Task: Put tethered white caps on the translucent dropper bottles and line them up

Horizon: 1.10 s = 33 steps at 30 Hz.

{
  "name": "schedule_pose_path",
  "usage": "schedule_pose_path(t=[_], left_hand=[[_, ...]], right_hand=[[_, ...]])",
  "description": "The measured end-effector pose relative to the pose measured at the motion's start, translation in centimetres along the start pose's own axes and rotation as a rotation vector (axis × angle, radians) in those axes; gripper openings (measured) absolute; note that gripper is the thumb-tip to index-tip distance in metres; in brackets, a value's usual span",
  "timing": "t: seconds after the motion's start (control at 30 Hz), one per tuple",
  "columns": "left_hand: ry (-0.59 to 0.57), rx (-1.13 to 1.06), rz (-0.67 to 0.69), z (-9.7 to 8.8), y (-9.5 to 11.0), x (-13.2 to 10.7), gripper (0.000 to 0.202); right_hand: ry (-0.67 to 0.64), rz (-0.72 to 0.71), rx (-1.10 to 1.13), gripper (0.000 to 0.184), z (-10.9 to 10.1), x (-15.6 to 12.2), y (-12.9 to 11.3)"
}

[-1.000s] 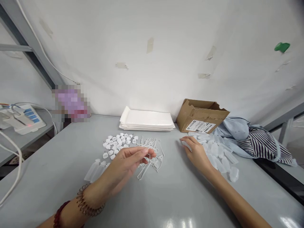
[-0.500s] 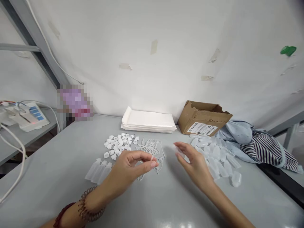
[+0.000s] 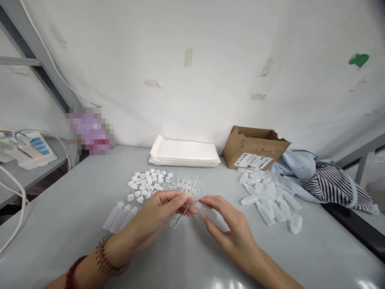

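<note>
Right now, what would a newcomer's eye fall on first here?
Probably the right hand, near lower centre, holding a translucent bottle, and the left hand beside it, appearing to pinch a thin white strap. Next come the brown cardboard box by the wall, right of centre, and the striped cloth far right.

You have here a small workshop-type assembly station, as shown by: one grey bench, loose white caps, piled translucent bottles, stacked white envelopes, one labelled cardboard box, one wall bearing tape scraps.

Caps L of straps; btl pile R; box behind
</note>
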<state>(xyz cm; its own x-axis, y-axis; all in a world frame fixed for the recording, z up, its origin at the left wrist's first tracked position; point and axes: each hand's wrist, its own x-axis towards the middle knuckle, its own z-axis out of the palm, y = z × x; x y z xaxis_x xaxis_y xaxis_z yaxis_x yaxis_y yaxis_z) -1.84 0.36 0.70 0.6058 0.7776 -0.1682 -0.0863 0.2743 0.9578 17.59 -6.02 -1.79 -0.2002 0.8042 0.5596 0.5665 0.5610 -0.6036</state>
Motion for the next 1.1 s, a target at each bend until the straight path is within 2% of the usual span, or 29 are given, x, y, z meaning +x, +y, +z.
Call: schedule_pose_path(t=[0.13, 0.33, 0.7, 0.93, 1.1], left_hand=[[-0.060, -0.151, -0.056, -0.2, -0.2, 0.2, 0.024], [-0.085, -0.126, -0.048, -0.1, -0.1, 0.3, 0.024], [0.027, 0.235, -0.034, 0.3, -0.2, 0.2, 0.019], [0.047, 0.518, 0.087, 0.8, -0.6, -0.3, 0.017], [0.058, 0.645, 0.162, 1.0, -0.5, -0.4, 0.014]], right_hand=[[0.015, -0.021, 0.000, 0.041, 0.0, -0.1, -0.2], [0.014, -0.037, -0.010, 0.041, 0.0, 0.0, -0.2], [-0.037, -0.046, 0.008, 0.045, 0.1, -0.3, -0.2], [-0.059, -0.066, 0.023, 0.044, 0.1, -0.4, -0.3], [-0.120, -0.058, 0.010, 0.047, 0.2, -0.6, -0.3]])
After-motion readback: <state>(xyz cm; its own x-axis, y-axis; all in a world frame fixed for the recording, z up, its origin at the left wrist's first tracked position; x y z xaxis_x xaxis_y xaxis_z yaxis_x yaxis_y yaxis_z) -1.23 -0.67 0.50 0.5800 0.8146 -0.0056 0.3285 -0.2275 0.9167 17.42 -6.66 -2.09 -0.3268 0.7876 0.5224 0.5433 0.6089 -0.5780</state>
